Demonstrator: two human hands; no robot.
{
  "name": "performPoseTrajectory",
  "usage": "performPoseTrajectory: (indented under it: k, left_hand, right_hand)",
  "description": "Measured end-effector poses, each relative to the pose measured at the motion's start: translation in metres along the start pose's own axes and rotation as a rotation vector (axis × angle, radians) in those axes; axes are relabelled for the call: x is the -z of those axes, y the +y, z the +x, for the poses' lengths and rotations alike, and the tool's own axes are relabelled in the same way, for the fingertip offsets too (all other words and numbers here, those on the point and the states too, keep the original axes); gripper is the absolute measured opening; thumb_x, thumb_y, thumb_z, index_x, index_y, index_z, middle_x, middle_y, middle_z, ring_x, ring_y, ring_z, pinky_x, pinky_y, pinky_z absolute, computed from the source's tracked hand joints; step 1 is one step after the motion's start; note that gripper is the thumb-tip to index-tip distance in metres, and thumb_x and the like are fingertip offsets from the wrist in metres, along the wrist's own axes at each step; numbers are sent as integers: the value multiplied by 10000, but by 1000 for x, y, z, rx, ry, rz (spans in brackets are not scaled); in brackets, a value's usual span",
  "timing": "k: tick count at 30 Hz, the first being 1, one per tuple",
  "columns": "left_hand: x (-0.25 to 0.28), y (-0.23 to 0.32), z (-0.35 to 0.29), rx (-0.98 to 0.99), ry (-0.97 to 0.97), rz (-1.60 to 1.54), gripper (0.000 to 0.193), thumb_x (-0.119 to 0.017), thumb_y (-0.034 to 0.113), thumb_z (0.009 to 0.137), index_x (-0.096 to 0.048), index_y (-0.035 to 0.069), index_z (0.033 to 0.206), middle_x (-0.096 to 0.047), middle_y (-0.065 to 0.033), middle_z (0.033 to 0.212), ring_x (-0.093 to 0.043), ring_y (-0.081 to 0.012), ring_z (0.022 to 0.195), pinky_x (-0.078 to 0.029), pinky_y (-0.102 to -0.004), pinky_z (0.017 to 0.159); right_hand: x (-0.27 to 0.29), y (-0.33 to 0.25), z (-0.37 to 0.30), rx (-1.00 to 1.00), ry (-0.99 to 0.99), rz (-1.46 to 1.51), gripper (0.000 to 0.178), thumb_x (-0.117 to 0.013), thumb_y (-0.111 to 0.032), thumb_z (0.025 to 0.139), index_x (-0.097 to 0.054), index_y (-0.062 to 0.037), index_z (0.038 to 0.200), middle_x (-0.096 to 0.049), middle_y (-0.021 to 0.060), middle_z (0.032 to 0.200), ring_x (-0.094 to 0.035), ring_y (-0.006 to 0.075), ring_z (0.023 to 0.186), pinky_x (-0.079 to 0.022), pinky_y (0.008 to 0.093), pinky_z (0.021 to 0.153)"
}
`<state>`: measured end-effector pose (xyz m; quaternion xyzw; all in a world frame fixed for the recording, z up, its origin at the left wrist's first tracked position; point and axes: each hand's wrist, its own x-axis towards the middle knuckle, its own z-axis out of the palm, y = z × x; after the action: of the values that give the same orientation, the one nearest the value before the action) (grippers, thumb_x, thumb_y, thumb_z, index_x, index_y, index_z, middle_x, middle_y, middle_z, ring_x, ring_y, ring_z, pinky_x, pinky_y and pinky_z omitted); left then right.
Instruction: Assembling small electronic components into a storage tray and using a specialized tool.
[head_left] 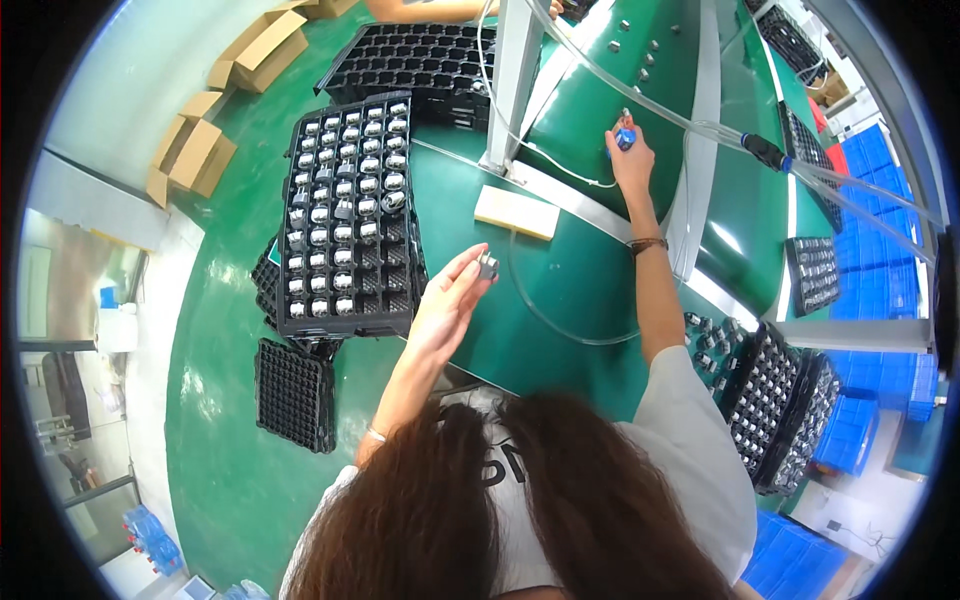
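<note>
My left hand (445, 308) pinches a small grey metal part (488, 267) with thin prongs, held over the green worktable (480, 335). Reaching forward to the right, my right hand (634, 166) is closed around a small blue object (625, 138), whose kind I cannot make out, above the green conveyor belt (575, 125). Left of my left hand lies a black compartment tray (400, 285), mostly filled with silver metal parts (345, 211); several pockets at its near right are bare. Between my hands sits a pale yellow block (516, 212).
Small metal parts (646, 73) lie along the belt ahead. A grey post (514, 85) and clear hoses (660, 85) cross the work area. Black trays (415, 60) are stacked at the back, others (765, 400) at right. Another person's arm (425, 10) shows at the far edge.
</note>
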<state>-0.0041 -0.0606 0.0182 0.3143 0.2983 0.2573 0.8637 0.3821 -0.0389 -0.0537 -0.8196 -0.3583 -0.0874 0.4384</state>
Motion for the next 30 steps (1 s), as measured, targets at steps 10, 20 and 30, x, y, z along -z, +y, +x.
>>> performPoseTrajectory:
  k: [10, 20, 30]
  left_hand:
    - [-2, -17, 18, -21, -17, -47, 285, -586, 174, 903, -574, 15, 1140, -638, -31, 1043, -586, -94, 948, -445, -216, 868]
    - [-16, -15, 27, -174, 14, 106, 297, -567, 172, 917, -584, 4, 1162, -618, 1, 1027, -536, -44, 912, -413, -199, 839]
    - [-12, -28, 23, -226, 30, 97, 304, -584, 171, 908, -588, -8, 1153, -633, -43, 1033, -555, -80, 930, -427, -243, 872]
  right_hand:
    - [7, -3, 1, 7, 19, -81, 400, -658, -326, 783, -557, -54, 1058, -625, 216, 805, -615, 393, 746, -479, 470, 696]
    - [50, -124, -125, -226, -412, 1098, 202, -542, -197, 915, -560, -44, 1044, -570, 17, 939, -534, 62, 803, -444, 204, 695]
    - [59, -157, -180, -97, -577, 1139, 177, -518, -70, 868, -520, -32, 1042, -539, 18, 975, -513, 66, 853, -428, 204, 745]
